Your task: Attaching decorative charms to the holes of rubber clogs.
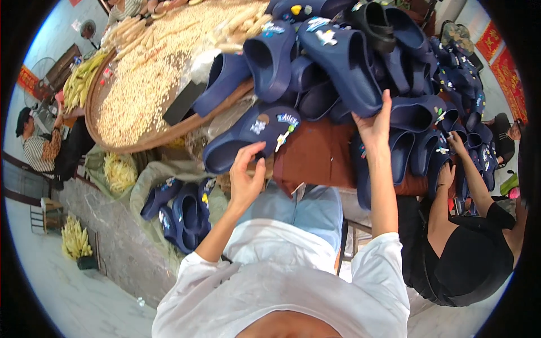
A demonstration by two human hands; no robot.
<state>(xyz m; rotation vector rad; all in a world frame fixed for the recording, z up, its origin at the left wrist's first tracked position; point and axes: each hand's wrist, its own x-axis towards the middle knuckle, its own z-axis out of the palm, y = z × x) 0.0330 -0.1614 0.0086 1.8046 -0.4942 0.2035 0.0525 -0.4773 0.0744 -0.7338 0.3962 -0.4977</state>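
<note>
My right hand [374, 128] grips the heel end of a navy clog [342, 59], its thumb up along the side. White and blue charms sit on that clog's toe, which points away from me. My left hand [248, 173] is by the near side of another navy clog [242, 132]. Its fingers are curved, with a gap between them and the thumb, and nothing shows inside the gap. That clog carries a lettered charm and several small figure charms. Whether the left fingertips touch it, I cannot tell.
Navy clogs [414, 112] pile across the brown-covered table [315, 152]. A round woven tray [169, 138] of corn kernels lies at left. A sack [143, 194] with more clogs stands below. At right, a person in black [470, 259] reaches into the pile.
</note>
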